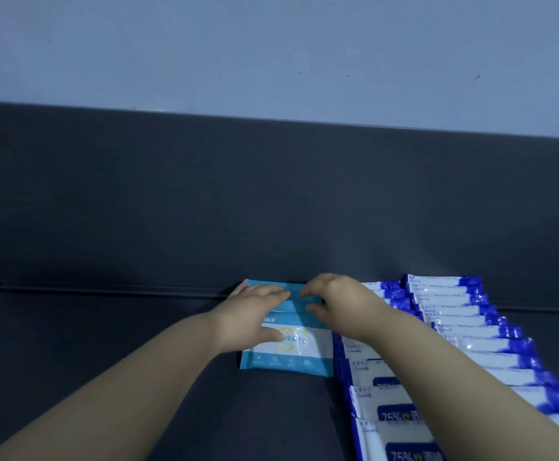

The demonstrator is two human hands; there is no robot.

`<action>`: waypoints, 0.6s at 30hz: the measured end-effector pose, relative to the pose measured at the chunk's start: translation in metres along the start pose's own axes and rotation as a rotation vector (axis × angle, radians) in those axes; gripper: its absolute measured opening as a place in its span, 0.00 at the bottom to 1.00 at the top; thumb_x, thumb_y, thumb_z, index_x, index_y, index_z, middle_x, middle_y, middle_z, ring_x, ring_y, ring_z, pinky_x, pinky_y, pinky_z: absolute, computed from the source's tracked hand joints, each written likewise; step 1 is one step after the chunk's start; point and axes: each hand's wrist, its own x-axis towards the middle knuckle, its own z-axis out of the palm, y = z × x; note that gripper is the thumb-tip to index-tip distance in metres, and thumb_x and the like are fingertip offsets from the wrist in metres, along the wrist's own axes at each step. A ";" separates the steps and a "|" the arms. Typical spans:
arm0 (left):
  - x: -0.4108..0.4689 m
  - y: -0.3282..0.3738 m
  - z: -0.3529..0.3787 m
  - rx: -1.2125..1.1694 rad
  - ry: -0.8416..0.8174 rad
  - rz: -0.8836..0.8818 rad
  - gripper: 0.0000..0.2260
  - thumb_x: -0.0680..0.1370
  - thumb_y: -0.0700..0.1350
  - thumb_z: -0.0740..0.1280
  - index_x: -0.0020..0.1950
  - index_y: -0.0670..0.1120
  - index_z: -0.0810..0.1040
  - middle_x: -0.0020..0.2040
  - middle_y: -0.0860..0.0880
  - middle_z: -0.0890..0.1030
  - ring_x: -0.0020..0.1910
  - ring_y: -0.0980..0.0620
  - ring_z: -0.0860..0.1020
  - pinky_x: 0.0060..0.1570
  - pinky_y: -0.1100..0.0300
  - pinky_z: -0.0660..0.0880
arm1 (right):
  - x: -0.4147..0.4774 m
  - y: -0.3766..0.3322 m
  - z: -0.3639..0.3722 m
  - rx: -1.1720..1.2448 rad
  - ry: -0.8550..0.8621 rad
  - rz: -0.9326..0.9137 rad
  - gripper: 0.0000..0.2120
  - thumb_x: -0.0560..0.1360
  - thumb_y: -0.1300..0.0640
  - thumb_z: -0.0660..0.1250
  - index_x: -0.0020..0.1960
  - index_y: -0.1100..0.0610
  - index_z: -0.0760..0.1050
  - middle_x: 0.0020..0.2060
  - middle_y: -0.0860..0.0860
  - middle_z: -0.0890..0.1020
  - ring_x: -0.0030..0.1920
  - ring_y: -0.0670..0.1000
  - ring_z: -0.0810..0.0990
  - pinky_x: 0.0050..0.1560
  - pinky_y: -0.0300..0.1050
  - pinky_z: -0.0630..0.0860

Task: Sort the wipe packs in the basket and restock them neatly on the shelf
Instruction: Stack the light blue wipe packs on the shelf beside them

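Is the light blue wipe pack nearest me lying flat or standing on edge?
The light blue pack lies flat: printed face up on the dark shelf, the left hand resting on it.

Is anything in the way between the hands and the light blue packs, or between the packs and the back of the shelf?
Nothing visible is in the way. The left hand and right hand are on the light-blue packs, which lie close to the shelf's back panel. The dark-blue packs sit beside them.

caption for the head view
Left hand rests on, right hand pinches light blue wipe packs on the shelf beside dark blue packs
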 end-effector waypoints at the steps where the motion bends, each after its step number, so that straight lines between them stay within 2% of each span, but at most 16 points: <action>1: -0.003 -0.003 0.002 -0.007 0.031 -0.021 0.35 0.76 0.59 0.64 0.78 0.53 0.51 0.78 0.55 0.51 0.76 0.55 0.48 0.74 0.57 0.38 | -0.003 -0.005 0.002 -0.041 -0.026 -0.030 0.18 0.77 0.54 0.63 0.66 0.52 0.72 0.64 0.48 0.74 0.62 0.50 0.73 0.63 0.41 0.67; 4: -0.014 -0.011 0.009 -0.071 0.069 -0.097 0.37 0.75 0.62 0.63 0.78 0.51 0.50 0.78 0.54 0.49 0.76 0.54 0.46 0.75 0.58 0.45 | -0.011 -0.019 0.010 -0.128 -0.077 -0.128 0.21 0.77 0.52 0.63 0.69 0.52 0.69 0.69 0.49 0.69 0.66 0.53 0.69 0.65 0.45 0.66; 7: -0.021 -0.013 0.018 -0.150 0.080 -0.138 0.37 0.76 0.62 0.62 0.78 0.50 0.49 0.78 0.53 0.45 0.76 0.54 0.43 0.75 0.59 0.48 | -0.015 -0.029 0.023 -0.154 -0.158 -0.202 0.26 0.77 0.53 0.64 0.73 0.52 0.63 0.74 0.51 0.61 0.73 0.53 0.60 0.71 0.45 0.59; 9: -0.020 -0.013 0.021 -0.290 0.150 -0.218 0.36 0.77 0.60 0.61 0.78 0.49 0.50 0.78 0.52 0.45 0.77 0.54 0.45 0.74 0.58 0.49 | -0.014 -0.030 0.029 -0.118 -0.182 -0.184 0.28 0.76 0.55 0.64 0.75 0.51 0.60 0.76 0.51 0.57 0.75 0.52 0.55 0.73 0.44 0.56; 11: -0.014 -0.017 0.020 -0.521 0.263 -0.362 0.33 0.79 0.57 0.61 0.78 0.45 0.52 0.78 0.48 0.52 0.76 0.51 0.54 0.73 0.58 0.55 | -0.013 -0.029 0.031 -0.112 -0.201 -0.159 0.30 0.77 0.54 0.63 0.76 0.50 0.56 0.76 0.50 0.54 0.76 0.51 0.52 0.73 0.43 0.54; 13: -0.004 -0.025 0.018 -0.800 0.285 -0.511 0.31 0.79 0.54 0.62 0.77 0.42 0.56 0.75 0.45 0.62 0.72 0.48 0.65 0.70 0.55 0.62 | -0.012 -0.029 0.033 -0.112 -0.223 -0.143 0.30 0.78 0.51 0.63 0.76 0.51 0.55 0.77 0.49 0.52 0.76 0.51 0.51 0.74 0.43 0.53; 14: 0.001 -0.029 0.017 -0.939 0.269 -0.559 0.27 0.80 0.51 0.63 0.75 0.41 0.61 0.72 0.44 0.68 0.68 0.48 0.69 0.68 0.54 0.66 | -0.012 -0.030 0.033 -0.110 -0.233 -0.137 0.31 0.78 0.50 0.63 0.76 0.52 0.55 0.77 0.50 0.52 0.77 0.51 0.50 0.75 0.44 0.53; 16: 0.009 -0.035 0.016 -1.147 0.226 -0.591 0.14 0.80 0.47 0.63 0.64 0.43 0.75 0.63 0.43 0.77 0.60 0.48 0.76 0.62 0.55 0.71 | -0.012 -0.033 0.034 -0.159 -0.250 -0.143 0.33 0.78 0.46 0.62 0.77 0.53 0.53 0.77 0.52 0.51 0.77 0.52 0.48 0.75 0.46 0.51; 18: 0.014 -0.035 0.015 -1.240 0.235 -0.607 0.09 0.80 0.44 0.63 0.57 0.43 0.78 0.56 0.44 0.81 0.55 0.48 0.79 0.58 0.55 0.74 | -0.013 -0.036 0.034 -0.232 -0.260 -0.150 0.36 0.77 0.41 0.60 0.77 0.55 0.51 0.77 0.53 0.49 0.77 0.52 0.46 0.75 0.46 0.49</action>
